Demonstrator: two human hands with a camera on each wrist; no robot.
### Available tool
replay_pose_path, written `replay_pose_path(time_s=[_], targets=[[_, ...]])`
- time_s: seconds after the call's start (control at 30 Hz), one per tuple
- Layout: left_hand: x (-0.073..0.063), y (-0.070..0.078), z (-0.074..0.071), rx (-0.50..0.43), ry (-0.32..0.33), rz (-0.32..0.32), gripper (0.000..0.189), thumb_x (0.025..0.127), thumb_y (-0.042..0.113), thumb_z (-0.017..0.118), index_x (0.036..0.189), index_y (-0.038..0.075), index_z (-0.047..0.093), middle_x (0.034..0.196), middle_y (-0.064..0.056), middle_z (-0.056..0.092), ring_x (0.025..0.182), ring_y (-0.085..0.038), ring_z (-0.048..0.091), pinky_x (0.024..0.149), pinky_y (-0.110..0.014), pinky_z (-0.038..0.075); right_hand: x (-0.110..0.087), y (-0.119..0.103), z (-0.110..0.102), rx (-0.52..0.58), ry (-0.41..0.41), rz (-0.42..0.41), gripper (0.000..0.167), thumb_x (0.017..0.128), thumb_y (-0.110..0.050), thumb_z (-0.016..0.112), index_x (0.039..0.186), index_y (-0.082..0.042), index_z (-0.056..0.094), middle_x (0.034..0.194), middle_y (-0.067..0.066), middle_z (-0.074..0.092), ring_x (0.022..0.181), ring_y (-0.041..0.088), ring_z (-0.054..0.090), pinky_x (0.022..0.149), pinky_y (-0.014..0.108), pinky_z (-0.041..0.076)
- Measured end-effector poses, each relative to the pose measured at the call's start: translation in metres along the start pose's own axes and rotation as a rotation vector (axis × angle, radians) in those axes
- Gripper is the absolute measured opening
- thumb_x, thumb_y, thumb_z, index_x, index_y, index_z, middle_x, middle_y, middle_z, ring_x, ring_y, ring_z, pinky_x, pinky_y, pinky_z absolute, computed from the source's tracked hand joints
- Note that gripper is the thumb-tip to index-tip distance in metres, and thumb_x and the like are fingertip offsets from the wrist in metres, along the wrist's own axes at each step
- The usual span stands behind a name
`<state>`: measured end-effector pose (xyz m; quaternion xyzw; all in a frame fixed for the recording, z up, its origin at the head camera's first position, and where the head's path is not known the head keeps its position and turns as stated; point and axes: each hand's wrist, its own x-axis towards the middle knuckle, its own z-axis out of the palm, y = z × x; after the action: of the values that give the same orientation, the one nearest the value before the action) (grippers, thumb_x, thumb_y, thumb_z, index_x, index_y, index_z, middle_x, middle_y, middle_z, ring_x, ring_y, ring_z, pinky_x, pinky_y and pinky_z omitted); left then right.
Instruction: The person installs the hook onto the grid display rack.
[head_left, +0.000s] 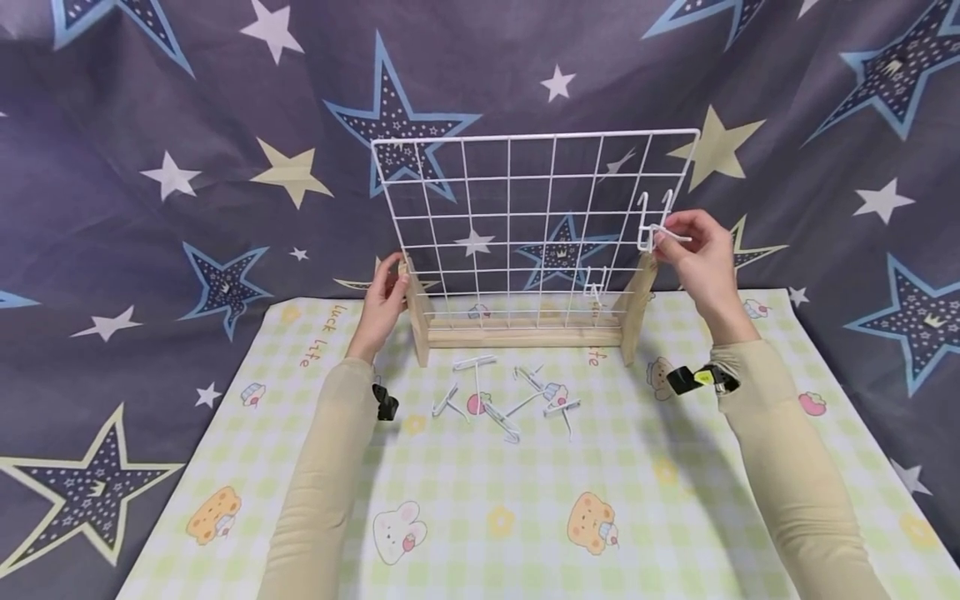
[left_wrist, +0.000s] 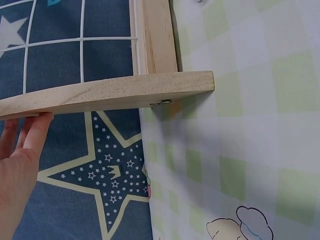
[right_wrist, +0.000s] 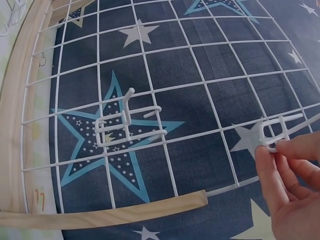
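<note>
A white wire grid (head_left: 508,196) stands upright in a wooden base. My left hand (head_left: 378,308) holds the upper end of the left wooden upright (head_left: 417,321); in the left wrist view its fingertips (left_wrist: 44,120) lie against the wood's outer side. Near the grid's right edge, my right hand (head_left: 705,262) pinches a white wire hook (head_left: 643,237) between thumb and fingers. The hook's two bent ends point up, and it overlaps the grid wires in the right wrist view. Another white hook (right_wrist: 127,132) hangs lower on the grid, left of the held one.
Several loose white hooks (head_left: 476,362) lie on the checked tablecloth (head_left: 300,467) in front of the base bar (head_left: 525,337). The right wooden upright (head_left: 636,317) stands below my right hand. A dark star-patterned curtain (head_left: 480,75) hangs behind.
</note>
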<state>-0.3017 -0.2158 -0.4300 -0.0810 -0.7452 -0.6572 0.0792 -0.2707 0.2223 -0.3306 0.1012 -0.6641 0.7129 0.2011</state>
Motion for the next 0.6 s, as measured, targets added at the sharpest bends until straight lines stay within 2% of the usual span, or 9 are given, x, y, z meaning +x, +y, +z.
replay_pose_path(time_s=[0.2, 0.47, 0.6], targets=[[-0.002, -0.002, -0.004, -0.010, 0.006, 0.007, 0.046, 0.104, 0.018, 0.045, 0.149, 0.016, 0.035, 0.131, -0.024, 0.048, 0.108, -0.023, 0.051, 0.096, -0.050, 0.046, 0.003, 0.005, 0.004, 0.022, -0.012, 0.019, 0.017, 0.085, 0.014, 0.061, 0.090, -0.002, 0.063, 0.083, 0.005, 0.064, 0.070, 0.010, 0.064, 0.066, 0.019, 0.056], [0.000, -0.004, -0.003, 0.021, 0.013, 0.046, 0.043, 0.104, 0.018, 0.046, 0.146, 0.013, 0.038, 0.122, -0.019, 0.053, 0.099, -0.018, 0.053, 0.083, -0.035, 0.053, -0.004, 0.025, 0.003, -0.005, 0.003, 0.045, 0.018, 0.084, 0.015, 0.061, 0.090, -0.001, 0.062, 0.078, 0.001, 0.064, 0.066, 0.008, 0.061, 0.062, 0.017, 0.054], [0.001, -0.005, -0.003, 0.019, 0.005, 0.042, 0.044, 0.104, 0.019, 0.046, 0.147, 0.014, 0.038, 0.127, -0.021, 0.052, 0.101, -0.019, 0.053, 0.083, -0.036, 0.054, -0.009, 0.031, 0.006, 0.040, 0.019, 0.051, 0.020, 0.084, 0.016, 0.060, 0.087, -0.004, 0.063, 0.079, 0.002, 0.065, 0.066, 0.009, 0.063, 0.064, 0.018, 0.055]])
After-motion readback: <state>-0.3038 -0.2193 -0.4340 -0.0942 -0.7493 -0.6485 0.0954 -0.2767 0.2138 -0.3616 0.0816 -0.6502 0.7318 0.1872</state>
